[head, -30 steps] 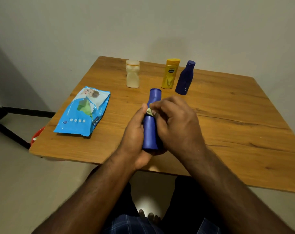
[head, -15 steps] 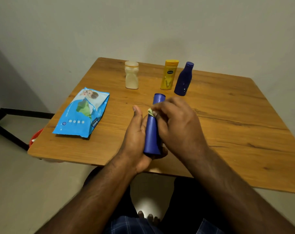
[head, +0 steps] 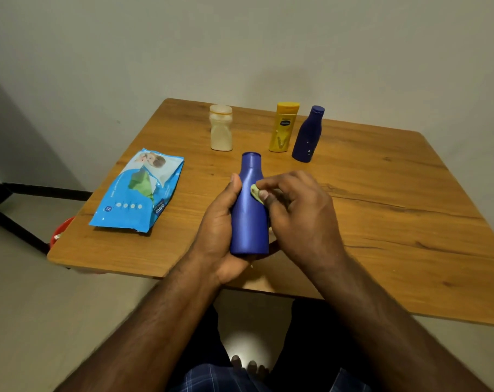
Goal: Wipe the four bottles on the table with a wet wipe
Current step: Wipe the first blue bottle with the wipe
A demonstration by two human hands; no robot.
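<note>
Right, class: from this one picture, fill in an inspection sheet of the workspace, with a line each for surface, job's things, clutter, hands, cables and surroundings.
Surface: wooden table, grain and knots showing.
Job's things: blue bottle held above the near edge, cap away from the person; wipe against its shoulder; white bottle, yellow bottle and dark blue bottle upright at the back.
Clutter: wipes pack lying flat on the left.
Hands: left hand grips the blue bottle; right hand pinches the wipe.
Cables: nothing seen.
Surroundings: plain wall; red object below the left edge; black bar on the floor.
</note>
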